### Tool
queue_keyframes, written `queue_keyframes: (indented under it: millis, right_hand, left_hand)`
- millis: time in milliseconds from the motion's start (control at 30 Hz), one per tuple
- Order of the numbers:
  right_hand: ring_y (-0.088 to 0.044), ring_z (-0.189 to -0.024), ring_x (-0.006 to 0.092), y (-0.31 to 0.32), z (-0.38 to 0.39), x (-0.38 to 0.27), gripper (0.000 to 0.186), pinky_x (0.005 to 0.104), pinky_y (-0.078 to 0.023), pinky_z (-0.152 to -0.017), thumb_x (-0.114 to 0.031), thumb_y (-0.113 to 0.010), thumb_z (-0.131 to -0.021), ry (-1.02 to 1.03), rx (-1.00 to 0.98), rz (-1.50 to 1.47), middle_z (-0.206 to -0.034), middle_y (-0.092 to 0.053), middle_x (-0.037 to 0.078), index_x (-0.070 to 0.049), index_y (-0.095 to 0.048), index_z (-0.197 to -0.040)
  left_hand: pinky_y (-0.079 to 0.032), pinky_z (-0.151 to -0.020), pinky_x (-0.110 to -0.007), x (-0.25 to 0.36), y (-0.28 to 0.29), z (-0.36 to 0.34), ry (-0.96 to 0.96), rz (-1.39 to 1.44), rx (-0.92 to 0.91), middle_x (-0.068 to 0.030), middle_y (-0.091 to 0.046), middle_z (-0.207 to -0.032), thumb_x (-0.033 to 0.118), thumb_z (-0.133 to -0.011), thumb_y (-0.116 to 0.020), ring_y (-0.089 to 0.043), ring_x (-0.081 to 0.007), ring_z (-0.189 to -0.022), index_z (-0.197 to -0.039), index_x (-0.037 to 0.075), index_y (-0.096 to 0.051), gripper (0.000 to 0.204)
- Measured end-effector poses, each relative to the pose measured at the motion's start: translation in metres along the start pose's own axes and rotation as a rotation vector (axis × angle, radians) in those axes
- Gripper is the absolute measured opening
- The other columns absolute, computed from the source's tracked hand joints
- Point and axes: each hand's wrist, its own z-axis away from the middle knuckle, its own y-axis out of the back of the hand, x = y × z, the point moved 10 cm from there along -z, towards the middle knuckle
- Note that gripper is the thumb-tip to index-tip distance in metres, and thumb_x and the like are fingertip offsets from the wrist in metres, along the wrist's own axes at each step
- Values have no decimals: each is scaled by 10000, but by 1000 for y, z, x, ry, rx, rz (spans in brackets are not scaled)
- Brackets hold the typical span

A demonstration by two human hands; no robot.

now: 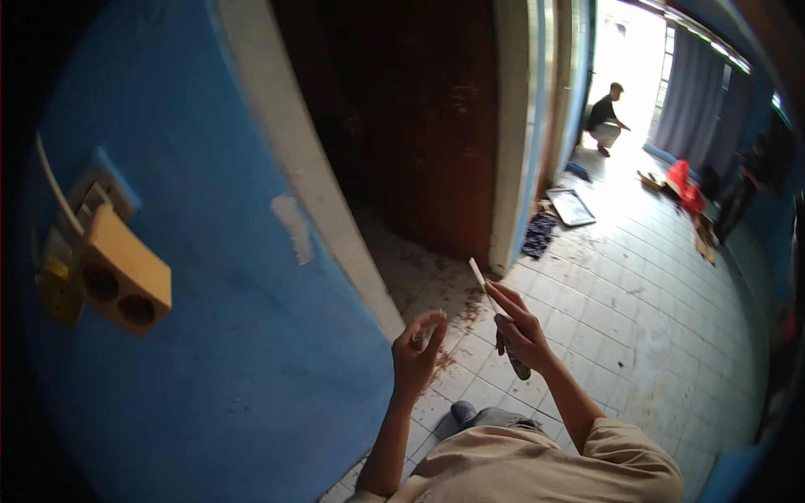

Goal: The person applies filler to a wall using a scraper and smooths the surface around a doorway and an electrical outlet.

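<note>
My right hand [521,329] is closed round the dark, mottled handle of a scraper-like tool [476,272]. Its pale, narrow blade points up and away from me, towards the doorway, and the handle end sticks out below my palm. One finger stretches along the blade. To the left, my left hand [417,352] is raised near the door frame, with fingers curved and the thumb facing them across a small gap. I see nothing held in it. The blade touches neither the left hand nor the wall.
A blue wall [251,352] with a scraped patch [292,228] stands left, beside a pale door frame [293,159]. A yellow socket block [126,272] hangs there. Brown debris [457,348] litters the tiles. Farther off are a tray [571,206], a dark mat [539,234], a red bag [686,186] and a crouching person [605,117].
</note>
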Motion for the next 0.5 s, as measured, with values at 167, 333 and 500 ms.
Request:
queue_keyframes:
  millis: [167,333,500]
  right_hand:
    - [-644,-874,251,-88,-75,-53,391,301,-532,-666,-19,-561,-791,495,-42,563,-1341,-416,96,-53,-559,-1180]
    - [-544,-591,181,-144,-97,-59,176,268,-473,-514,-10,-639,-684,759,77,601,-1184,-586,16,-55,-638,-854]
    - [-415,-494,131,-165,-102,-55,303,239,-424,-460,38,-629,-649,769,235,533,-1189,-587,-24,-68,-656,-931]
  left_hand:
    - [-394,-426,-181,105,51,-25,-625,-722,98,-31,-614,-1109,81,-757,-630,-493,-31,-520,-1092,88,-615,335]
    - [-363,-401,-158,113,66,-37,-892,-1492,-11,-30,-541,-1253,44,-765,-538,-397,-24,-416,-1179,73,-576,417]
    - [-335,-374,-157,111,92,-52,-906,-1635,50,-6,-618,-1147,4,-767,-545,-396,-24,-400,-1116,87,-630,368]
